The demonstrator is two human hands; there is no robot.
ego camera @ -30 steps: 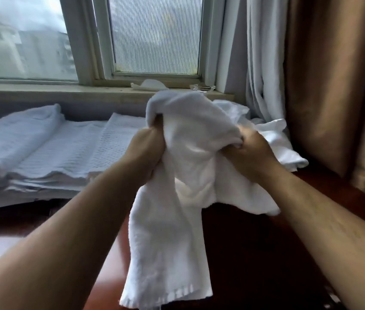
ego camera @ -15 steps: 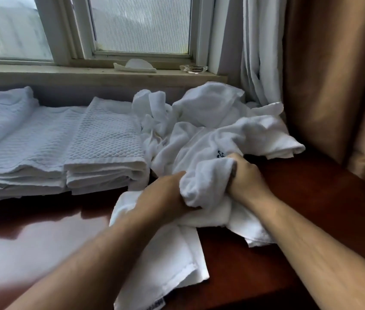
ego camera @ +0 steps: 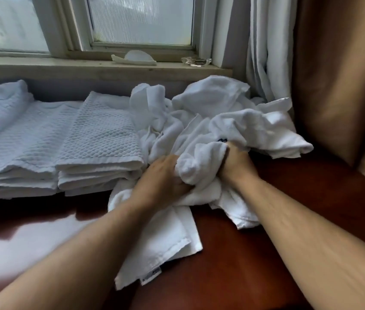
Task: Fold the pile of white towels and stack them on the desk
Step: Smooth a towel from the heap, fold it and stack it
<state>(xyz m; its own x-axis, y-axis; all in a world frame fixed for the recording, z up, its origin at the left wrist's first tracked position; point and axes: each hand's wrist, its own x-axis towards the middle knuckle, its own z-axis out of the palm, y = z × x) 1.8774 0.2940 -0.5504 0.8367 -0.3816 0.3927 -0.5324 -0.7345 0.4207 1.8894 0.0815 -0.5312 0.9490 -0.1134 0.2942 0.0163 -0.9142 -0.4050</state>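
White towel (ego camera: 199, 164) bunched, unfolded | left hand (ego camera: 165, 175), right hand (ego camera: 236, 166) — fingers curled round it | done: stacks (ego camera: 101, 139) at 9 o'clock | remaining: pile (ego camera: 221, 101) at 12 o'clock, likely several

A window (ego camera: 141, 19) with pale frames runs along the far side, its right pane covered by a fine mesh. Below it lies a worn windowsill (ego camera: 65, 68). On the sill rest a small white crumpled object (ego camera: 136, 58) and, to its right, a clear glass piece (ego camera: 196, 61). A white curtain (ego camera: 266, 52) hangs right of the window, with a tan drape (ego camera: 338, 74) beside it at far right.
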